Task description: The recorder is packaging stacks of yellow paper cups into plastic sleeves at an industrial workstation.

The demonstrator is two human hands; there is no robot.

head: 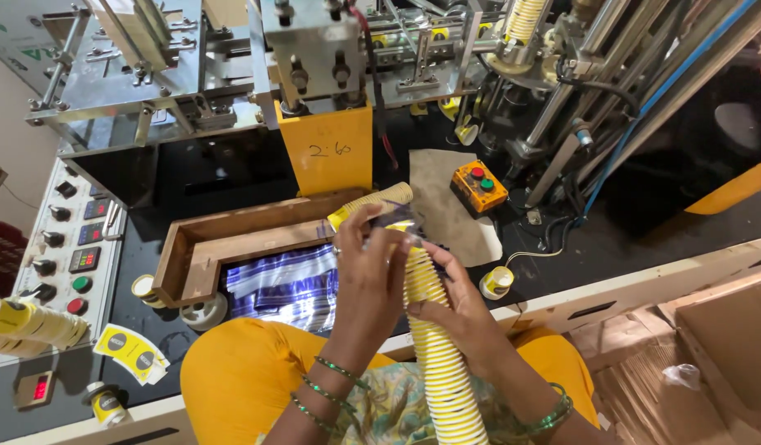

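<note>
- Nearest the camera, an orange-clad lap [232,379] and two forearms with green bangles [335,387] are seen from above, rising toward the middle of the view
- A long stack of nested yellow-and-white paper cups [436,346] is held between the two hands; its lower end runs out of view at the bottom edge, and its long axis climbs up and slightly leftward, bending toward the upper end near a wooden tray
- The right hand [458,305] is wrapped around the stack's right side at mid-length, fingers closed on the cups
- The left hand [368,276] is closed higher up, nearer the top end, pinching a thin clear plastic sleeve [388,221] against the cups there
- The top end of the stack [372,202] lies above and just left of both grips, so the left hand is the nearer one to it
- Just beyond the hands, the L-shaped wooden tray [232,239] is seen, with striped blue-and-white plastic bags [285,284] beside it
- To the right, a small orange box with a red and a green button [478,185] rests on brown card, and a single loose cup [497,282] lies near the bench edge
- At far left, a grey control panel [63,247] with knobs and another cup stack [34,323] are visible
</note>
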